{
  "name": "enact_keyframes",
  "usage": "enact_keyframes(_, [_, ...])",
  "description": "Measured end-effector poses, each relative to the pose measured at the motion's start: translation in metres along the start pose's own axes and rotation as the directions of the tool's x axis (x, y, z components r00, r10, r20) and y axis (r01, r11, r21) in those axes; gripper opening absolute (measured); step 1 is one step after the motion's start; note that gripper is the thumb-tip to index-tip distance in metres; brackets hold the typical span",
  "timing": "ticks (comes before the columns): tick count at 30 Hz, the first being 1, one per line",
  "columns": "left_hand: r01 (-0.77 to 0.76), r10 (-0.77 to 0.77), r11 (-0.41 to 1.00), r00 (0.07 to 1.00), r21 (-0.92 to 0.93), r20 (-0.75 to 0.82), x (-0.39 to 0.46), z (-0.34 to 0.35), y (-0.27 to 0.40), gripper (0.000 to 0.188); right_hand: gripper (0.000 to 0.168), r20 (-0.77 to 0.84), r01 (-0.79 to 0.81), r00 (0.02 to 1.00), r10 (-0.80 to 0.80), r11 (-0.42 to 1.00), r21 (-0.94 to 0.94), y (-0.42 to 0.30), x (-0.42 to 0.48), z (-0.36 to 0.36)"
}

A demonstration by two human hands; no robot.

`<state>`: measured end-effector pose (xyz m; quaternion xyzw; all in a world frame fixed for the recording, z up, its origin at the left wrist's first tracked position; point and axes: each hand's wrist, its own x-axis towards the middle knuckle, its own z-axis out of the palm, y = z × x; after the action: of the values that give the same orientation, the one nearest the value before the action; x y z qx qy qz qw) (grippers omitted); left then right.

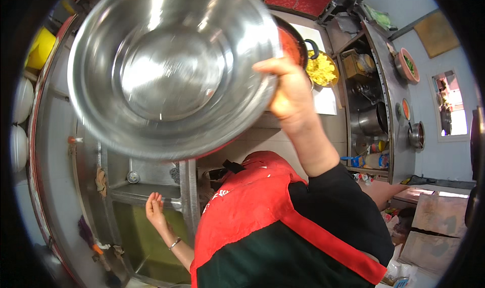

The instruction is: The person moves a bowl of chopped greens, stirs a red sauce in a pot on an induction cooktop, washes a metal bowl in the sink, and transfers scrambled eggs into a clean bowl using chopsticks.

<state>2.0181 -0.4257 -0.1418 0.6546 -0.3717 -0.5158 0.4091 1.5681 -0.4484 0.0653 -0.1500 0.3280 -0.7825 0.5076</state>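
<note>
A large stainless steel basin [170,79] fills the upper left of the head view, its inside turned towards me and its rim slightly blurred. My right hand [290,89] grips that rim at the basin's right side, thumb over the inner face. Lower down, my left hand [154,208] holds nothing, its fingers loosely curled. It is over the metal sink [184,212], by a compartment of greenish water [147,235]. The neighbouring sink compartment has a round drain strainer [133,177]. Whatever lies behind the basin is hidden.
Beyond my right hand stand a black-handled pan of red contents [291,43] and a yellow bowl of yellow shredded food [322,70]. A metal shelf counter [401,136] at right carries a pink bowl of chopped greens [408,65] and a metal pot [416,135]. A purple-headed brush [88,233] hangs left.
</note>
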Motion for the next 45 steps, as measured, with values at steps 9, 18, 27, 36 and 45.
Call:
enact_keyframes(9, [-0.053, 0.019, 0.996, 0.905, 0.067, 0.426, -0.092, 0.229, -0.037, 0.031, 0.026, -0.553, 0.471, 0.638, -0.536, 0.84, -0.271, -0.233, -0.109, -0.198])
enact_keyframes(18, [-0.546, 0.362, 0.813, 0.746, 0.203, 0.559, -0.128, 0.512, -0.062, 0.107, 0.029, -0.783, 0.374, 0.484, -0.389, 0.902, -0.217, -0.28, -0.25, -0.432])
enact_keyframes(27, [-0.442, 0.366, 0.897, 0.77, 0.022, 0.523, -0.133, 0.596, -0.02, 0.035, 0.022, -0.972, 0.141, 0.209, -0.102, 0.987, -0.074, -0.235, -0.385, -0.499])
enact_keyframes(36, [-0.502, 0.245, 0.858, 0.587, 0.109, 0.772, -0.188, 0.54, -0.048, 0.085, 0.011, -0.972, 0.576, -0.225, -0.072, 0.794, -0.192, -0.222, -0.453, -0.454])
enact_keyframes(45, [-0.574, 0.116, 0.814, 0.01, -0.089, 0.993, -0.38, 0.661, -0.097, 0.096, 0.015, -0.919, 0.69, -0.391, -0.049, 0.646, -0.328, -0.234, -0.577, -0.503])
